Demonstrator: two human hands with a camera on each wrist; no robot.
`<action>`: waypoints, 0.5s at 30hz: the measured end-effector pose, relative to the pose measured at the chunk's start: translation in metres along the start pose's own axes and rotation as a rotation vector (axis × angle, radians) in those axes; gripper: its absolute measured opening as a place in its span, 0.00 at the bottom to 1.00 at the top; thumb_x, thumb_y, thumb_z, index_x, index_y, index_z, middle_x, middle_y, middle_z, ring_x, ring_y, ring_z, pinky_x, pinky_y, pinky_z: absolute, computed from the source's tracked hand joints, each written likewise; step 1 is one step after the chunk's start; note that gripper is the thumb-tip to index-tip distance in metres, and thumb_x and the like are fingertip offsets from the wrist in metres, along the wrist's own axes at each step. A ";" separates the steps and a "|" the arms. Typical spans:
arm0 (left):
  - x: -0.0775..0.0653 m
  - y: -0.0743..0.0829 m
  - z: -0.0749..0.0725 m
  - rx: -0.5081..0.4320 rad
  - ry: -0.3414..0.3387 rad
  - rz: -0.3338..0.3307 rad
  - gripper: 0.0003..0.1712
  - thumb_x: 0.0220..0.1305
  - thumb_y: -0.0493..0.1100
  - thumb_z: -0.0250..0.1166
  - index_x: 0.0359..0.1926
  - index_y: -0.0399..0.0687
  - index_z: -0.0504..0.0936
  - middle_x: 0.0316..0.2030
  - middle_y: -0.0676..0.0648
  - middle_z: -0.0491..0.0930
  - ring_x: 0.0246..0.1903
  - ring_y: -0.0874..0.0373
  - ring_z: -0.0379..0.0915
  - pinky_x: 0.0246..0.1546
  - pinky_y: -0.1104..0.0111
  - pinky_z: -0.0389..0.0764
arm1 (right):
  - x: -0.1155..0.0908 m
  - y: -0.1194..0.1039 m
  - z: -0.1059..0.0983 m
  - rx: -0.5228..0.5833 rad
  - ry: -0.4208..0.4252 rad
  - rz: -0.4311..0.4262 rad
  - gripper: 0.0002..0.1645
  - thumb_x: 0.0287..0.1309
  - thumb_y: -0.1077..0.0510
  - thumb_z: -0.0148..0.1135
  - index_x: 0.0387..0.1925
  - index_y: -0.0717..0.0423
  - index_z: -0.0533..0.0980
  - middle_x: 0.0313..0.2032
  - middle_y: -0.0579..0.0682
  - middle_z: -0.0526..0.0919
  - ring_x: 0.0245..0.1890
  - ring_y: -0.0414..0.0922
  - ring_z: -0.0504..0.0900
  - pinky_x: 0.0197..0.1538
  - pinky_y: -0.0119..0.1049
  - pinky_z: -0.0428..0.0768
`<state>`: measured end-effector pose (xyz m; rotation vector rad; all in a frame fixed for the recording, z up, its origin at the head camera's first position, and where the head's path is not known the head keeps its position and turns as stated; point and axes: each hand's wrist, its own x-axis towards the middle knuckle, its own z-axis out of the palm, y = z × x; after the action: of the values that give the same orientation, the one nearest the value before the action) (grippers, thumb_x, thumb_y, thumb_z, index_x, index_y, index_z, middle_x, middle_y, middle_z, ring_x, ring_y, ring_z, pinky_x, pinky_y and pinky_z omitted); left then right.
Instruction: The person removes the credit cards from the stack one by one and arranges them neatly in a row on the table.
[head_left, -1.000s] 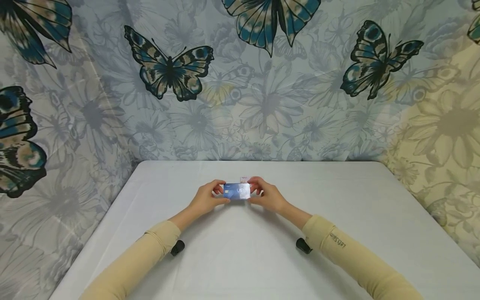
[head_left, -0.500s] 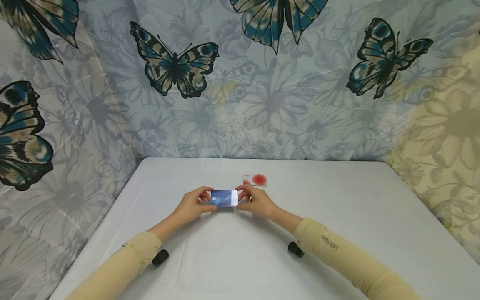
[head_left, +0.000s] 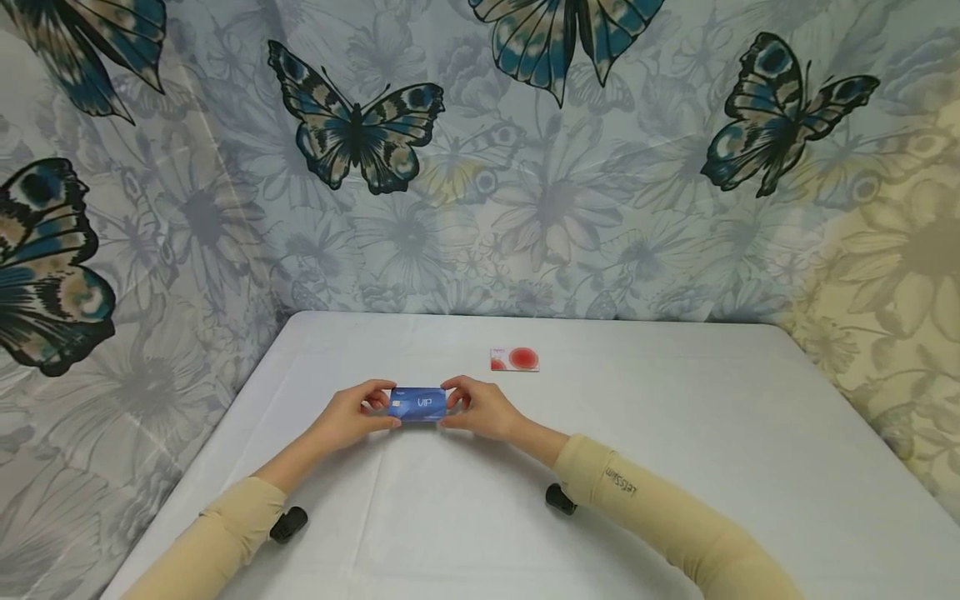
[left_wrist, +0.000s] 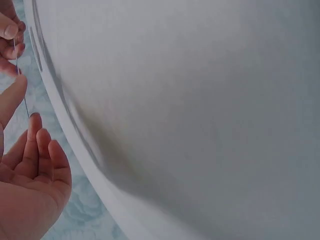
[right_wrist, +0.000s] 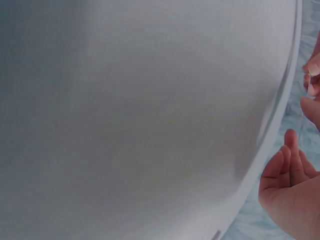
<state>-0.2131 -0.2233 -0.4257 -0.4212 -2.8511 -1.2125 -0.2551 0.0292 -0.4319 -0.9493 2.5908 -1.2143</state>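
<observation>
Here, blue card (head_left: 417, 405), ends pinched by left fingers (head_left: 377, 385), right fingers (head_left: 461, 382)

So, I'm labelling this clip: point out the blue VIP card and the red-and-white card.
Blue VIP card (head_left: 417, 404), head view: middle of its face.
Red-and-white card (head_left: 514, 359), head view: middle of its face.

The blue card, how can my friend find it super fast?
Start at the white table, then find the left hand and right hand over it. The blue card is held between them. Unlike the red-and-white card lying farther back, it is blue with VIP in white letters.
</observation>
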 end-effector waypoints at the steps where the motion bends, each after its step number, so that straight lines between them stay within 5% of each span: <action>1: -0.001 -0.002 -0.003 0.005 -0.004 -0.003 0.35 0.48 0.47 0.72 0.57 0.41 0.72 0.35 0.51 0.76 0.36 0.56 0.71 0.39 0.63 0.73 | 0.002 -0.002 0.002 -0.002 -0.003 -0.005 0.30 0.44 0.55 0.72 0.52 0.54 0.72 0.34 0.47 0.81 0.28 0.39 0.71 0.30 0.29 0.71; 15: -0.013 -0.033 -0.030 0.021 -0.054 -0.023 0.36 0.49 0.49 0.71 0.58 0.39 0.71 0.37 0.50 0.76 0.39 0.56 0.70 0.38 0.67 0.73 | 0.031 -0.017 0.030 -0.066 -0.038 -0.041 0.29 0.43 0.52 0.72 0.49 0.55 0.74 0.35 0.49 0.81 0.32 0.43 0.73 0.36 0.30 0.70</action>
<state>-0.2113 -0.2696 -0.4297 -0.4282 -2.9193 -1.1920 -0.2607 -0.0165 -0.4347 -1.0324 2.6088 -1.1156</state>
